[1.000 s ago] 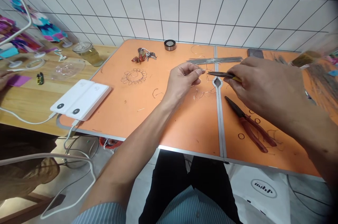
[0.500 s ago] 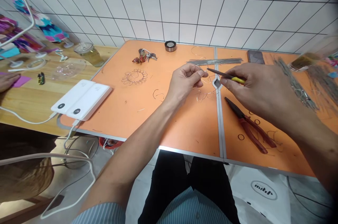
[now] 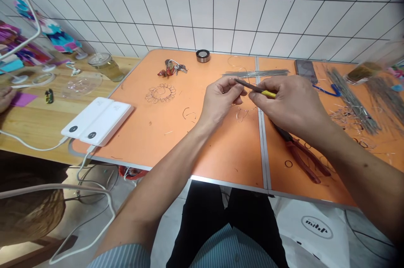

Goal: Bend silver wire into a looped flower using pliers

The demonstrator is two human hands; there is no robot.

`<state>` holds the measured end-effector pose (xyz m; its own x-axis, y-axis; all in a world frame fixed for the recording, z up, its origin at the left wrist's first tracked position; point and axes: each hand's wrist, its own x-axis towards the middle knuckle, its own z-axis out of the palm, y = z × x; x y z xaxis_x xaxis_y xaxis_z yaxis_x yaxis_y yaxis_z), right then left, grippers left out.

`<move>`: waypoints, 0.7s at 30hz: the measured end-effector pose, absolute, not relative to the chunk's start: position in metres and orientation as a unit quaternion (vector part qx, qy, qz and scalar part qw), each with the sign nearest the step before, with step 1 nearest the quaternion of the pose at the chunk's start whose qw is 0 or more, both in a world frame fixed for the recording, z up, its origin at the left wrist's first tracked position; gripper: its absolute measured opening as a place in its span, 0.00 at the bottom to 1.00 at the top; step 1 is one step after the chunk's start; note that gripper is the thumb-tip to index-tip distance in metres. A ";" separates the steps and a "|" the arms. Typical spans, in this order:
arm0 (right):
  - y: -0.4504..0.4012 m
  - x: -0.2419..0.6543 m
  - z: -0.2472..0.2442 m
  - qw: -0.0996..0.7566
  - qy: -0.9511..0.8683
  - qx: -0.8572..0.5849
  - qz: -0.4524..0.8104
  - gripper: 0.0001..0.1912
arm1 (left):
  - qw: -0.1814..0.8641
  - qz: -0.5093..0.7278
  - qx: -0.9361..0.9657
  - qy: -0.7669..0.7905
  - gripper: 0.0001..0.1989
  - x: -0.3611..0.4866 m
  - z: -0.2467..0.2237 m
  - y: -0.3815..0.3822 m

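Across the orange counter, below a white tiled wall, fine wirework between two bare hands. At the left hand, grip pinched shut, apparently on the looped wire, with loops showing just below the fingers. In the right hand, grip closed around the yellow-handled pliers, dark tip slanting up to the left fingertips; too small to tell whether biting wire. Best to pinch right beside the working point, leaving only enough strand for the tip. Set the tip square, squeeze lightly, turn from the wrist. Watch for slipping, nicked strands or squashed loops; on any twist, ease off and realign first.
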<state>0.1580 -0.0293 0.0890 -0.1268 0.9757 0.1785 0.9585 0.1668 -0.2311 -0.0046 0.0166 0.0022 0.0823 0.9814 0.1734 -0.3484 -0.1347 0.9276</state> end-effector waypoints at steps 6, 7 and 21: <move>-0.026 0.159 0.088 0.178 -0.762 -0.620 0.063 0.15 | 0.602 0.564 0.443 0.350 0.14 -0.006 0.002 0.019; -0.025 0.161 0.089 0.190 -0.763 -0.614 0.068 0.15 | 0.613 0.560 0.435 0.347 0.14 -0.007 0.001 0.020; -0.045 0.189 0.121 0.015 -0.771 -0.631 -0.085 0.27 | 0.620 0.570 0.450 0.297 0.08 -0.011 0.000 0.019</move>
